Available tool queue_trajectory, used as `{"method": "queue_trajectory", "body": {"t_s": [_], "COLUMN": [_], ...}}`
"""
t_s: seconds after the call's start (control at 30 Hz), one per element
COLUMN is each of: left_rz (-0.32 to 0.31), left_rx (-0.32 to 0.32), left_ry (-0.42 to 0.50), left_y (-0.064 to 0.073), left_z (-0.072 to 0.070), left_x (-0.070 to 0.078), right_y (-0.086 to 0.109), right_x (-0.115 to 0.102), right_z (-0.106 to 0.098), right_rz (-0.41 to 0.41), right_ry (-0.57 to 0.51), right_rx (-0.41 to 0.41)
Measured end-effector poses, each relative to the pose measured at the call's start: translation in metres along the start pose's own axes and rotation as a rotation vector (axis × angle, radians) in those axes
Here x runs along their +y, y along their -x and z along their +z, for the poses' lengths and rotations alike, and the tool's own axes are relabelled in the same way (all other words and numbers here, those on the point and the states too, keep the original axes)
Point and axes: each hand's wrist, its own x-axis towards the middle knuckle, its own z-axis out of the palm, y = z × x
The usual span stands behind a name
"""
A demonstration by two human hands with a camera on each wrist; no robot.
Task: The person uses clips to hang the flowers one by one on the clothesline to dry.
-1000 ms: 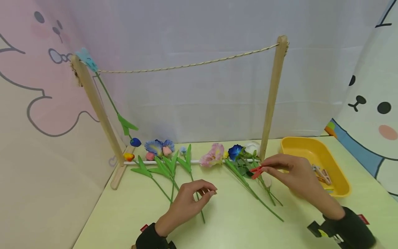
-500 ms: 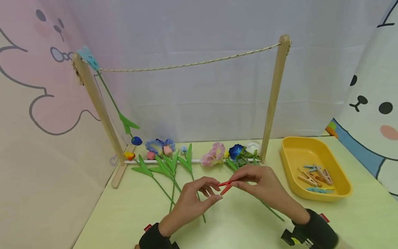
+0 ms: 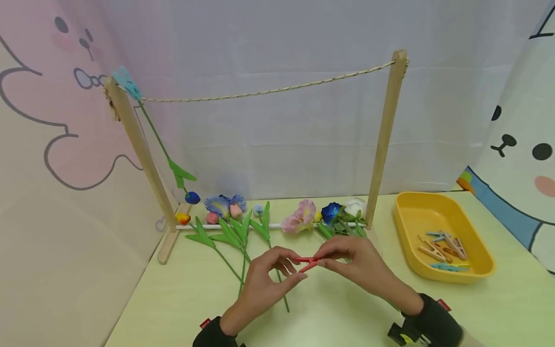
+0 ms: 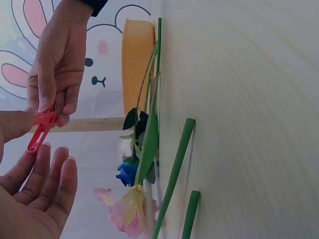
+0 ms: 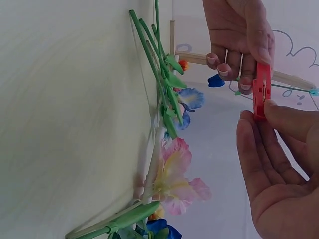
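In the head view a red clothespin (image 3: pixel 310 260) is held between both hands above the table. My right hand (image 3: pixel 353 260) pinches one end between thumb and fingers. My left hand (image 3: pixel 269 275) has thumb and index finger on the two spread legs at the other end; its remaining fingers are loosely bent in the left wrist view. Beneath and behind the hands lie artificial flowers, among them green-stemmed tulips (image 3: pixel 234 233), a pink flower (image 3: pixel 299 217) and a blue rose (image 3: pixel 331 212). The right hand partly covers the stems on the right.
A rope (image 3: pixel 260 92) runs between two wooden posts (image 3: pixel 383 140). Near its left end a light-blue clothespin (image 3: pixel 128 85) holds a blue tulip (image 3: pixel 192 197) hanging head down. A yellow basket (image 3: pixel 403 231) with several clothespins stands at right.
My right hand has carried the red clothespin leftward, away from the basket, to my left hand. The left thumb and index finger have come onto its legs.
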Motion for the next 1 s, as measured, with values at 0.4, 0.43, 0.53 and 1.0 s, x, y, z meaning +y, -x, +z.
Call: {"method": "queue_trajectory", "body": {"t_s": [0.4, 0.43, 0.53, 1.0], "left_rz": [-0.057, -0.058, -0.063, -0.073], "left_rx": [0.075, 0.078, 0.089, 0.062], "left_ry": [-0.013, -0.017, -0.035, -0.057], "left_y": [0.004, 0.005, 0.007, 0.006], "left_z": [-0.029, -0.032, -0.037, -0.048], "left_x": [-0.028, -0.031, -0.035, -0.037], "right_y": [-0.012, -0.013, -0.019, -0.053], "right_x": [0.022, 0.024, 0.026, 0.039], "right_z": [0.025, 0.031, 0.048, 0.079], "right_rz": [-0.11, -0.136, -0.231, -0.56], "right_ry": [0.355, 0.392, 0.492, 0.849], "right_rx": [-0.221, -0.266, -0.371, -0.438]}}
